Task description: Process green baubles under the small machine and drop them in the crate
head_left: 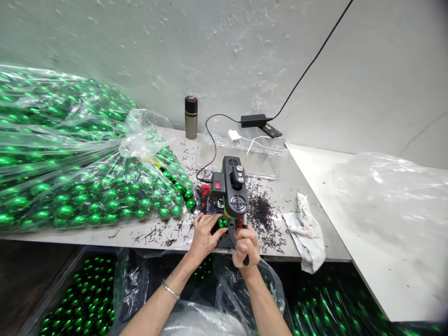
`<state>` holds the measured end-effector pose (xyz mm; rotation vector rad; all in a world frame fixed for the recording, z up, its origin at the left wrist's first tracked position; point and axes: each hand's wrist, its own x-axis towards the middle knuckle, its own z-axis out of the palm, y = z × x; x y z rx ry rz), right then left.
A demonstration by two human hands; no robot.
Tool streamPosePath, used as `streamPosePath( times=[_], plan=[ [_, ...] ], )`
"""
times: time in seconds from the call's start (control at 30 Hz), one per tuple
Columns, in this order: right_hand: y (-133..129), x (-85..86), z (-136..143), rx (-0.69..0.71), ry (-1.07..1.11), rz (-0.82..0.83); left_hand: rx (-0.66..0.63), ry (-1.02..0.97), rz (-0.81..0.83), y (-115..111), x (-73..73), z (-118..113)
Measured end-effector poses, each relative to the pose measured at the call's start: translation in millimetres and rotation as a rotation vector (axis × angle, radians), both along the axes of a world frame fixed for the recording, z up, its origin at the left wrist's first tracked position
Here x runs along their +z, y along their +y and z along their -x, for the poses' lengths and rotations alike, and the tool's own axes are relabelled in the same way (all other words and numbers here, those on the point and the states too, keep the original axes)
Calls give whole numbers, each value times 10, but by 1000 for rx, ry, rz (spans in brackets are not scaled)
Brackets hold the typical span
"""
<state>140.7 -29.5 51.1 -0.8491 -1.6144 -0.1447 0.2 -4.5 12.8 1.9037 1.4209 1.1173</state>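
A small black bench drill press [235, 189] with a red switch stands near the table's front edge. Under its head sits a shiny green ball [222, 222], gripped from the left by the fingers and thumb of my left hand [205, 234]. My right hand [247, 245] is wrapped round the black lever handle [246, 261] at the press's right front. The drill tip is hidden by the press head. Dark thin shavings [261, 207] are scattered around the base.
A large clear bag of green balls [70, 186] covers the left side. Behind stand a flask [191, 119] and a power adapter [253, 121] with cables. A white rag [306, 231] hangs over the front edge at right. Bags of balls [84, 294] lie below the table.
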Motion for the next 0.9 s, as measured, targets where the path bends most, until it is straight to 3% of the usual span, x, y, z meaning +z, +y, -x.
streamPosePath(
  times=[0.13,0.27,0.37,0.47,0.53,0.6,0.67,0.8,0.9],
  plan=[
    [-58,382,12,32,129,114,17,-35,-55,1,10,15],
    [-77,692,32,40,174,178,-78,-25,-170,-337,60,103],
    [-82,704,55,40,191,169,-276,60,-217,-700,55,212],
    [-93,632,84,37,213,175,-266,132,-241,-787,66,355],
    [-98,601,100,32,223,174,-117,170,-234,-607,127,460],
    [-99,593,107,28,221,175,78,233,-224,-294,222,552],
    [-96,595,106,27,211,175,196,350,-186,45,321,611],
    [-85,589,98,26,182,152,224,577,33,473,439,643],
    [-78,578,99,41,179,124,210,477,127,542,480,675]
  ],
)
